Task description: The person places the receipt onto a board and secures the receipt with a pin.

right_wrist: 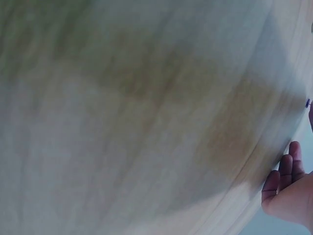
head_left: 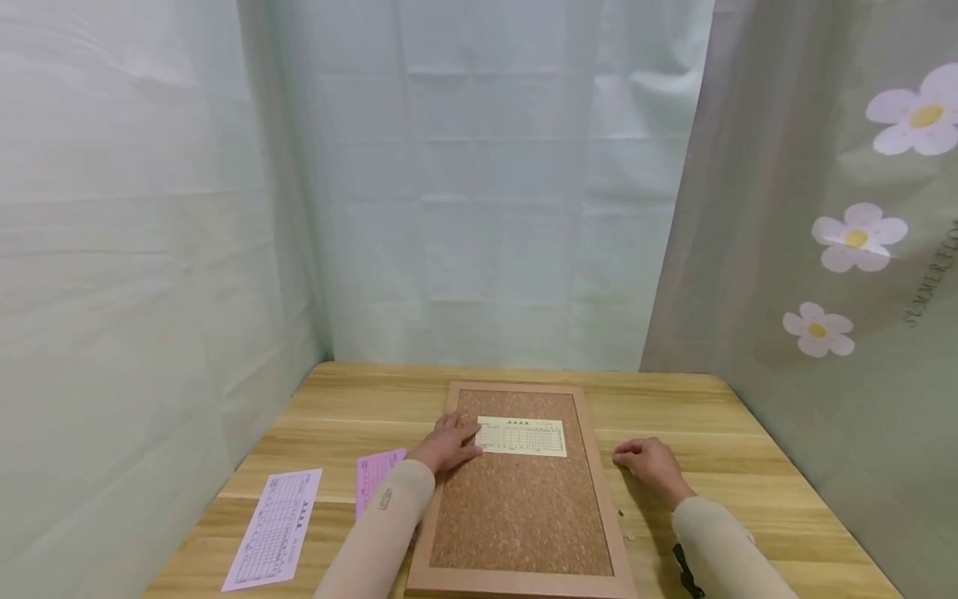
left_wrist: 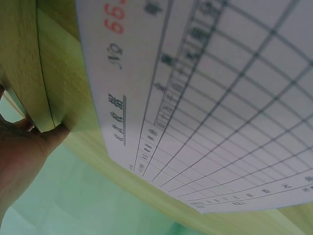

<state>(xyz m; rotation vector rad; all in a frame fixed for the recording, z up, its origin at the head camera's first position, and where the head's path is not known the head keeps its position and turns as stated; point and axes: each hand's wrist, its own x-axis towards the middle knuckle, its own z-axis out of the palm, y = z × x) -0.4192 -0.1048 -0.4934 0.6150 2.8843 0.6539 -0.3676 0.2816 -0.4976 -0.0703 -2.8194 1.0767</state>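
Observation:
A cork board point(head_left: 522, 516) in a light wooden frame lies on the table, with a yellow printed receipt slip point(head_left: 521, 438) flat on its upper part. My left hand point(head_left: 447, 445) rests at the slip's left edge, fingers fairly straight, the heel over the frame's left side. In the left wrist view part of that hand point(left_wrist: 24, 156) shows by the board's edge point(left_wrist: 29, 63). To the right of the board, low over the table, my right hand point(head_left: 649, 464) has thumb and forefinger together. A tiny purple push pin point(right_wrist: 307, 103) shows at its fingertips in the right wrist view, mostly cut off.
A pink slip point(head_left: 377, 476) lies left of the board, partly behind my left forearm. Farther left is a white slip point(head_left: 275, 528) on the wooden table point(head_left: 359, 391). Two tiny items, one a dark bit point(head_left: 620, 513), lie right of the board. Curtains point(head_left: 494, 183) surround the table.

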